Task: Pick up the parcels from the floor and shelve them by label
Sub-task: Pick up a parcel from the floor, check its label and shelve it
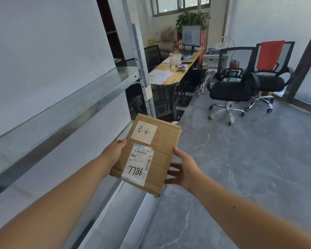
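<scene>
Holding a cardboard parcel (147, 153) at lower centre of the frame, the left hand (113, 152) and right hand (182, 168) each close their grip on opposite edges. A metal shelf (65, 105) runs along the left, and the parcel hangs in the air just beside it.

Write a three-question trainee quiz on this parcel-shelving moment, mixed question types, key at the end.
1. True or false: both hands grip the cardboard parcel.
2. Which number is handwritten large on the shipping label? A) 7786 B) 4512 C) 9030
3. On which side of the person does the metal shelf stand?

Key:
1. True: the left hand holds one edge, the right hand the other.
2. A
3. The left.
</scene>
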`<action>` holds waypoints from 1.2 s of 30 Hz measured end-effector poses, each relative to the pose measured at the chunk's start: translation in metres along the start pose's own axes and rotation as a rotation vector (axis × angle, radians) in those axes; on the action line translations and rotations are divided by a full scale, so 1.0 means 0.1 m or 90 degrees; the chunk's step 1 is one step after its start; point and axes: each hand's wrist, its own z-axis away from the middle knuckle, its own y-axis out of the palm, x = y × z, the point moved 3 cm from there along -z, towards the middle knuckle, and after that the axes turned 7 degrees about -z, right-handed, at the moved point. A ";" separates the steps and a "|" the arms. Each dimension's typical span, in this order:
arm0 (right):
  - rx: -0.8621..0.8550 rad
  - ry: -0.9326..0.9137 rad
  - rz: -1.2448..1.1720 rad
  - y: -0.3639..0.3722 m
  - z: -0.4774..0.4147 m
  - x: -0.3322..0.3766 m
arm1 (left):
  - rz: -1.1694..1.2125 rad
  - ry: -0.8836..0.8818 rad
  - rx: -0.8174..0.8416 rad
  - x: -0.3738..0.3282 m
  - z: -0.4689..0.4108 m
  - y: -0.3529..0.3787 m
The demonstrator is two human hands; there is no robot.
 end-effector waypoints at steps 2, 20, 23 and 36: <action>0.000 0.018 0.006 0.01 -0.16 -0.01 | -0.023 0.004 -0.021 0.03 -0.13 0.01; -0.026 0.082 0.089 0.83 -1.43 -0.24 | -0.299 0.035 -0.196 0.27 -1.43 -0.25; -0.014 0.077 0.105 0.98 -1.61 -0.20 | -0.383 0.015 -0.178 0.23 -1.61 -0.29; 0.004 0.126 0.144 1.54 -2.02 -0.25 | -0.582 0.109 -0.263 0.29 -2.07 -0.56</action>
